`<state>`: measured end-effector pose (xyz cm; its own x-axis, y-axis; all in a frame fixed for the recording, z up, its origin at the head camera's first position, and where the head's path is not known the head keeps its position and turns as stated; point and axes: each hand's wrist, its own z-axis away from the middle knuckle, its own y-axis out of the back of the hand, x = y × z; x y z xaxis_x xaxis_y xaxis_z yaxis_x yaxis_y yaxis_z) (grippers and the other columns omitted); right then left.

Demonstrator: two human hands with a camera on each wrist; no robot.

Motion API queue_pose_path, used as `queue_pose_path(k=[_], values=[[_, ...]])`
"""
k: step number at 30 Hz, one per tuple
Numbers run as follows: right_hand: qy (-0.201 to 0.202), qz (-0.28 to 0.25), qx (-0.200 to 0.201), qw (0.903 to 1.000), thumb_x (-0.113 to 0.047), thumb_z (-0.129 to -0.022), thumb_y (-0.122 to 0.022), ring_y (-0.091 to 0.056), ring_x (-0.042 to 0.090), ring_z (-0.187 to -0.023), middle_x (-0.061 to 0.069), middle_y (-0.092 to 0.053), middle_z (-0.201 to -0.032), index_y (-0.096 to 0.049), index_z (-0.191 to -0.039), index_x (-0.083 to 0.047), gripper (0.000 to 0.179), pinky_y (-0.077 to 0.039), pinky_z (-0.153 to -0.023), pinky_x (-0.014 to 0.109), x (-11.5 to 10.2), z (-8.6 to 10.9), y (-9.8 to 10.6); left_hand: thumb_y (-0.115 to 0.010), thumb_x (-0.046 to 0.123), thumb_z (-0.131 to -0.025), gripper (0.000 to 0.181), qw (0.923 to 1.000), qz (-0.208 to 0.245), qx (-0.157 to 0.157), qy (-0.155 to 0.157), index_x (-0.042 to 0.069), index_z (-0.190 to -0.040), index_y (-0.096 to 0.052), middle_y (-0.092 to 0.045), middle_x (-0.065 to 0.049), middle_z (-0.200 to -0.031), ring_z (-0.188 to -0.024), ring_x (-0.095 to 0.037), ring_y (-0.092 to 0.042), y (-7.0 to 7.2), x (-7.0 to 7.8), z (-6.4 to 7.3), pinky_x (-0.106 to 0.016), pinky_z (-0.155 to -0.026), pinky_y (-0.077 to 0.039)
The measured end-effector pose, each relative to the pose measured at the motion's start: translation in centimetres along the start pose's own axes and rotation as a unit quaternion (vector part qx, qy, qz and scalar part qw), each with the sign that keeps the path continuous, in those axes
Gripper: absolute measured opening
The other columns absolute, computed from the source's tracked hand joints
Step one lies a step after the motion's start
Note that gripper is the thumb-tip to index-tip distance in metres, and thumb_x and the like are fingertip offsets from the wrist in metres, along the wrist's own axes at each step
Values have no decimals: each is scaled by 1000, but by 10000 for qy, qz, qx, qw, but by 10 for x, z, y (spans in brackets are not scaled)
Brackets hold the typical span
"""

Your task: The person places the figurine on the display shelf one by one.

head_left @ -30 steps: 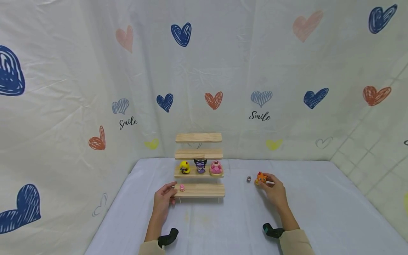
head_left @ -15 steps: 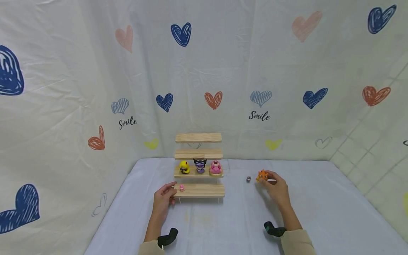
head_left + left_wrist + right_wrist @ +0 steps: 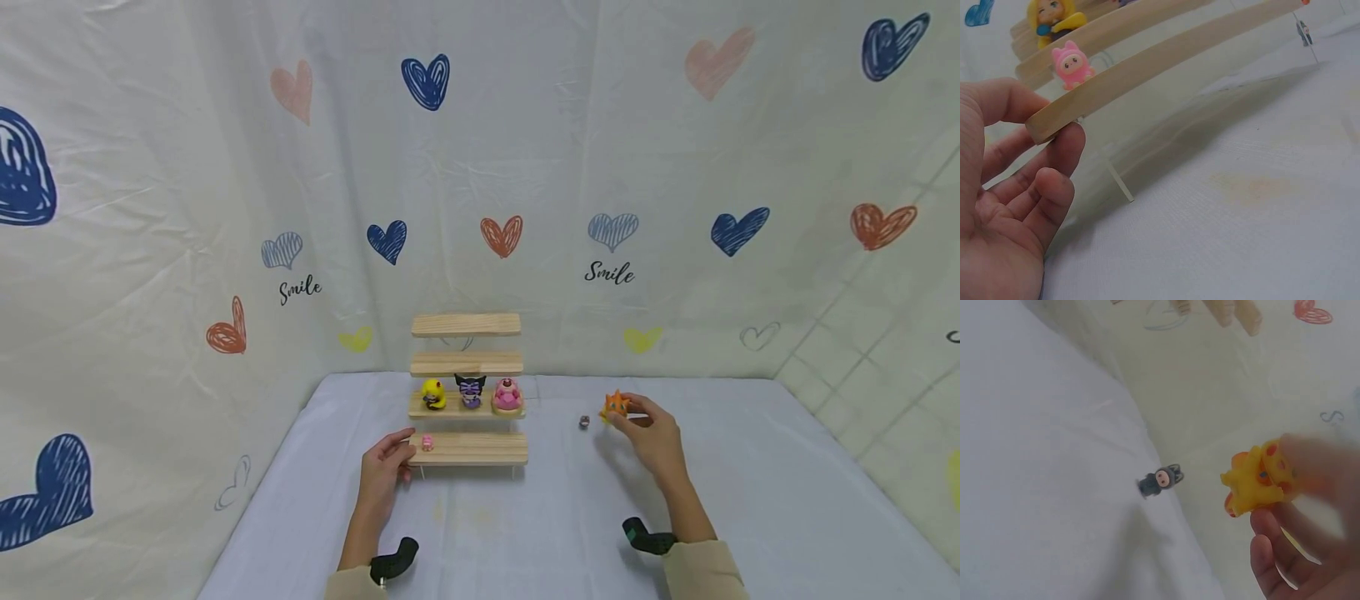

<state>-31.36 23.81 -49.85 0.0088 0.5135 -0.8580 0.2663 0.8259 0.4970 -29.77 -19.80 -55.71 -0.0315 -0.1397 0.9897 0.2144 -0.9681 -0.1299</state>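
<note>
My left hand (image 3: 384, 467) pinches the left end of the lowest board on a tiered wooden display stand (image 3: 480, 450), thumb below and finger above in the left wrist view. Near those fingers a small pink figurine (image 3: 1074, 65) stands on that board. Over the table to the right of the stand, my right hand (image 3: 654, 437) holds an orange and yellow figurine (image 3: 1254, 481) between thumb and fingers. It appears raised off the cloth. A small dark grey figurine (image 3: 1159, 480) with pointed ears stands on the cloth just left of it.
On the stand's second board sit a yellow figurine (image 3: 433, 394), a purple and black figurine (image 3: 471, 392) and a pink figurine (image 3: 507, 396). Two higher boards rise behind. A heart-printed curtain (image 3: 555, 150) hangs behind the white-clothed table (image 3: 525, 542).
My right hand has drawn slightly to the right and then raised the orange and yellow figurine, which has turned a little. The left hand keeps its hold on the board.
</note>
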Motion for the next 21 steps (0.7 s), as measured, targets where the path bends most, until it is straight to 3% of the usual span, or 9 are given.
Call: queue_pose_path(k=[21], values=[[661,-160,-97,9976,-47,-90,-75,-61,21,-97,14,-67,-121,-63,-138,-14,59,-51,-73,28,-34,12,6,-70,4,-90,40,9999,89,-68,-76,-5,-129,-64,-70,0,-87,-61,-11,-53,0,1,0,-22,-50,-44]])
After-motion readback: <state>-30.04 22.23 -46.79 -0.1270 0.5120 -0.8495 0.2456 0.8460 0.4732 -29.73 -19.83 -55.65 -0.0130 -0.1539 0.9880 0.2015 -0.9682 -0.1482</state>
